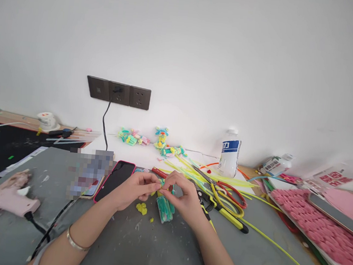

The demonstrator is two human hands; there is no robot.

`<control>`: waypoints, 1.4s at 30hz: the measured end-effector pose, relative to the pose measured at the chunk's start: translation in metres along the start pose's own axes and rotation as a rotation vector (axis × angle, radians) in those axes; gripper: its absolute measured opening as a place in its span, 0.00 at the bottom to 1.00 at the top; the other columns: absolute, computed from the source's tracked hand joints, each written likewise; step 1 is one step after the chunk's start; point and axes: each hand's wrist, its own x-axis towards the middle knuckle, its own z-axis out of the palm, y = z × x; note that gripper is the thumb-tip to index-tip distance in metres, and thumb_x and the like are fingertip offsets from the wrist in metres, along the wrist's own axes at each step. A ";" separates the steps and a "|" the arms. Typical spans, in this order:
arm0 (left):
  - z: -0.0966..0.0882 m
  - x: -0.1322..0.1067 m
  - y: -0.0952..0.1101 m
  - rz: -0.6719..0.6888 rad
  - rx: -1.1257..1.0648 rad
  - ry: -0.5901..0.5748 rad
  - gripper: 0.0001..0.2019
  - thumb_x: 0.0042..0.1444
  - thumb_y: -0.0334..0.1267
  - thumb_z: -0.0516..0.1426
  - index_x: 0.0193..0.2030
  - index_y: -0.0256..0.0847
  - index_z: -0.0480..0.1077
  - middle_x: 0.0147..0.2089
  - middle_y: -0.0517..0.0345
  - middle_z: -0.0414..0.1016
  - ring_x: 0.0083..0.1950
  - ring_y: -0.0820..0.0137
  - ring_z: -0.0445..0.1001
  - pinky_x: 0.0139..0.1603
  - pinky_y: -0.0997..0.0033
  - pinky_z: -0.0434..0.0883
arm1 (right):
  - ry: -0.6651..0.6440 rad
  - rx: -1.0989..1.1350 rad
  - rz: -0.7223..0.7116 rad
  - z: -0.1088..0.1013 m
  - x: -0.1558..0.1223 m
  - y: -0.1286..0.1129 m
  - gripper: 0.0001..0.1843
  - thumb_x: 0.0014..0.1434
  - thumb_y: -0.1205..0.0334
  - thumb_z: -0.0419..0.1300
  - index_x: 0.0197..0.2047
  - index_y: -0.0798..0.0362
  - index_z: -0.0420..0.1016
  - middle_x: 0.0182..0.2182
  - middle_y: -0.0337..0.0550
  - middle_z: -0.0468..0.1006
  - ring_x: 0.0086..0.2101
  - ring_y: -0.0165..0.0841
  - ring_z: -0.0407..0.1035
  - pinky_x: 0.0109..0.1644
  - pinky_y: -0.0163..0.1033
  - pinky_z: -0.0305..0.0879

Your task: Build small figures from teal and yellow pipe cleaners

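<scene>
My left hand and my right hand meet over the middle of the grey mat, thumbs and fingertips pinched together. Between them is a small yellow piece, mostly hidden by the fingers. Just below my right fingers lies a teal fuzzy pipe-cleaner piece, partly covered by that hand. On the mat under my left hand sit a yellow fuzzy flower-like piece and a tiny yellow bit.
Scissors, yellow-handled pliers and long yellow pipe cleaners lie right. A black phone and a pink glue gun are left. Fuzzy figures and a bottle stand near the wall.
</scene>
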 end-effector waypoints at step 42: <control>-0.007 0.000 -0.004 0.017 0.126 0.064 0.19 0.50 0.54 0.65 0.29 0.37 0.72 0.22 0.68 0.57 0.24 0.78 0.52 0.25 0.74 0.51 | 0.101 0.084 0.000 -0.004 0.000 0.002 0.08 0.59 0.58 0.67 0.29 0.50 0.80 0.25 0.41 0.79 0.28 0.35 0.70 0.36 0.42 0.66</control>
